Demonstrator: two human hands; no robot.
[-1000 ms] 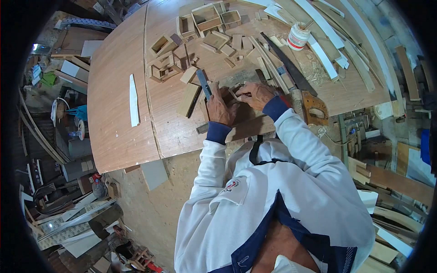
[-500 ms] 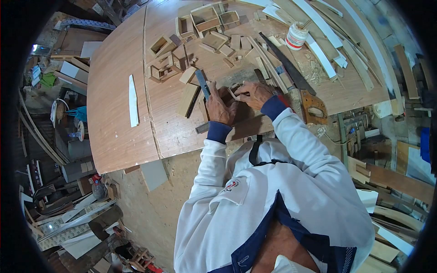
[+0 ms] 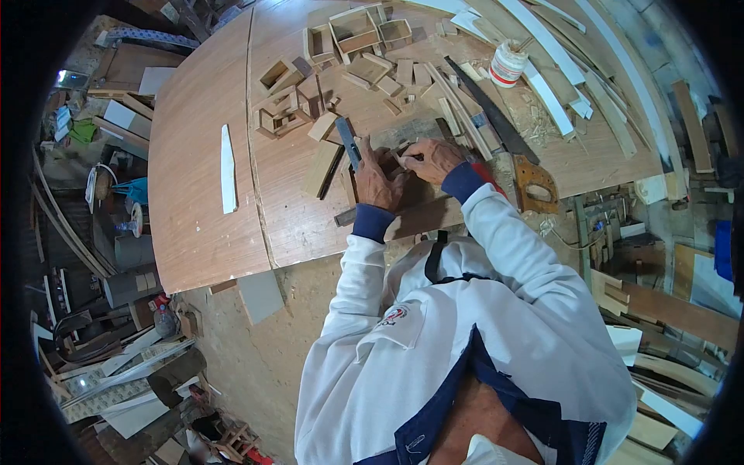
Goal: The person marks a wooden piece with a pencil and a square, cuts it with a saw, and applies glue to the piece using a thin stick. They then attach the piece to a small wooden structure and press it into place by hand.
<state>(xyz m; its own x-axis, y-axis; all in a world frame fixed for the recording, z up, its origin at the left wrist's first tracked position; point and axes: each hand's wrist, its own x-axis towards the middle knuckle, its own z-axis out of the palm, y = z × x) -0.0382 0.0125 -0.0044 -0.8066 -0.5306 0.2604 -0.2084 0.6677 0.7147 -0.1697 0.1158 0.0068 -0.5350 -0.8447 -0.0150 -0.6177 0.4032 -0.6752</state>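
My left hand (image 3: 378,180) is closed at the near edge of the workbench, its fingers bent inward around something that I cannot make out. Along its outer side lies a blue-grey metal bar (image 3: 347,141), touching or nearly touching the fingers. My right hand (image 3: 434,160) pinches a small thin wooden piece (image 3: 403,152), mostly hidden by the fingertips, close to the left hand. Below both hands, a dark wooden strip (image 3: 422,216) runs along the bench edge. Wood blocks (image 3: 322,164) lie left of the left hand.
Small open wooden boxes (image 3: 355,32) and offcuts stand at the back of the workbench (image 3: 194,155). A handsaw (image 3: 535,184) lies at the right, near a white glue pot (image 3: 508,63) and long strips (image 3: 552,89). A white strip (image 3: 227,170) lies at left.
The right hand has shifted slightly left, closer to the left hand, and the thin piece at its fingertips shows less. The left hand stays nearly in place.
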